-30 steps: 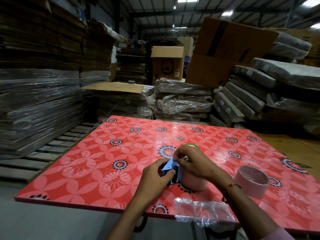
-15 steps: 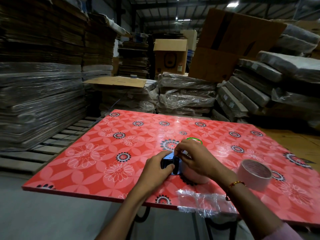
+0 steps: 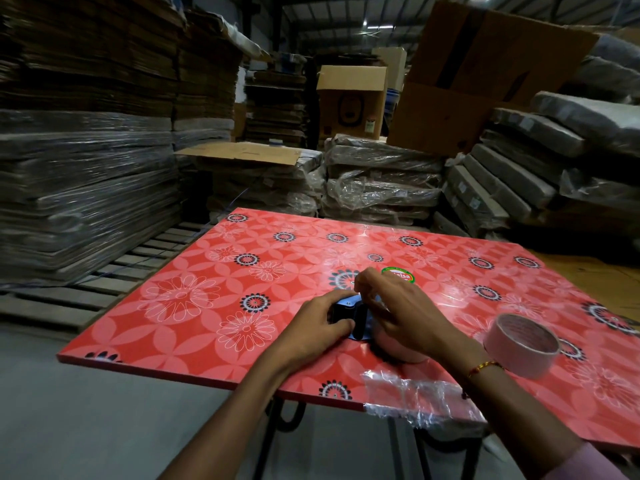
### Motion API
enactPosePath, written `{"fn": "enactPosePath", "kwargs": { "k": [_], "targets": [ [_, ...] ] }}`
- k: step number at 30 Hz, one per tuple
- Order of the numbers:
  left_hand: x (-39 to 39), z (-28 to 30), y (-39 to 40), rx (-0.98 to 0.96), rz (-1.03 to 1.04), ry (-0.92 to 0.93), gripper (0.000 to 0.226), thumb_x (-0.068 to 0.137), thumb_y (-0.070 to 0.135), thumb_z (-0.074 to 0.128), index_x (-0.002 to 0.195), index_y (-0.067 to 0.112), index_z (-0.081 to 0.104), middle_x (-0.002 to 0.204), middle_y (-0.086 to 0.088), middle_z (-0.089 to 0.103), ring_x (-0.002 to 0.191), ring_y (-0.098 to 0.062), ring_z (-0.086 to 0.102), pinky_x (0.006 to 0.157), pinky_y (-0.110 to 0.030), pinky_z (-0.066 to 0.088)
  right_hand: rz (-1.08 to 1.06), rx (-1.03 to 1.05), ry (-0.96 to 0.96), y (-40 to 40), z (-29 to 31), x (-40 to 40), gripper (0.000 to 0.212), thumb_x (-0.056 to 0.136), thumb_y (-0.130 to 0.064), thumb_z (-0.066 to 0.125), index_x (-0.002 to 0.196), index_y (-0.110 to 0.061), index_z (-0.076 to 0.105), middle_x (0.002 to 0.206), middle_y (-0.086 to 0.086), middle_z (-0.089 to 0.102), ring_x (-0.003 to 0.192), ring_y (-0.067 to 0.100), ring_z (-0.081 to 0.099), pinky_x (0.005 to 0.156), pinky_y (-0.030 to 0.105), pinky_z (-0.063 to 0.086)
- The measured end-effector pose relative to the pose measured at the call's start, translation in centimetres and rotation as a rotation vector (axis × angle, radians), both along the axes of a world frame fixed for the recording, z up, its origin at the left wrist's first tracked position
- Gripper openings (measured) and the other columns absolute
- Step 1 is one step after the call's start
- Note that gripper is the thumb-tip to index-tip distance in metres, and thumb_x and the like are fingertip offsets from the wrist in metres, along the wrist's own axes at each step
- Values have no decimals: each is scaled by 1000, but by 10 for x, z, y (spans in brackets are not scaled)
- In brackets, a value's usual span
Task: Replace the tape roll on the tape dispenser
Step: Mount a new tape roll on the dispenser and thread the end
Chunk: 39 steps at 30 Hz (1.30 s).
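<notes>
Resting near the front edge of the red flowered table (image 3: 214,306), the tape dispenser (image 3: 349,315) is between both hands. It is a small dark blue tool, and a pale pink tape roll (image 3: 398,351) sits against its right side, mostly hidden under the right hand (image 3: 401,313). I cannot tell if this roll is already fully seated on the dispenser.

The left hand (image 3: 311,327) grips the dispenser from the left, with the fingers curled over its top and near side. The right hand reaches over the roll; its fingertips are bent down and seem to pinch or press at the top of the dispenser, but the exact contact is hidden.

A second tape roll (image 3: 521,344) lies on the table well to the right, leaning a little, with its open core showing. Clear plastic wrap (image 3: 412,393) hangs over the near edge of the table.

I judge that a tape roll is light and quite stiff because of its cardboard core, so it is best to take it by the outer rim or with fingers inside the core. The loose end is sticky and thin and may fold on itself. The dispenser looks hard and probably has a sharp cutting edge, so the body is the safe place to hold.
</notes>
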<state>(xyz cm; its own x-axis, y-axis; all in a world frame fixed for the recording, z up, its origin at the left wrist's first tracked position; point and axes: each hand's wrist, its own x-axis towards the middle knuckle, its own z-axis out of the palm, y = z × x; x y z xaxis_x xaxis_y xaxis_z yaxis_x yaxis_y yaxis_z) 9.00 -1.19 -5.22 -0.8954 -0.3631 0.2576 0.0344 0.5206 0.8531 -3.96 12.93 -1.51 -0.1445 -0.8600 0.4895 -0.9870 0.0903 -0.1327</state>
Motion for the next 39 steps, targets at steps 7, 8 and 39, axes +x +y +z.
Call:
{"fn": "enactPosePath", "kwargs": {
  "k": [7,8,39],
  "targets": [
    [-2,-2,-3,12,-24,8,54,86,13,64,136,28,55,124,1,67,111,-12,65,102,-36,50,-16,-45,-28,0,-2,1,37,78,-2,56,98,-30,42,87,0,59,84,23,53,68,48,47],
    [-2,-2,-3,16,-31,10,53,87,11,64,136,28,55,123,1,67,110,-11,66,102,-36,50,-15,-52,-37,0,-3,1,38,78,-2,55,97,-32,41,88,0,58,86,23,53,69,47,47],
    [-12,-14,-15,78,-159,16,47,91,15,64,136,28,55,127,4,68,119,-12,63,107,-43,47,73,-1,-59,1,7,11,21,76,-30,39,97,-28,39,88,-16,43,84,20,47,67,38,41]
  ]
}}
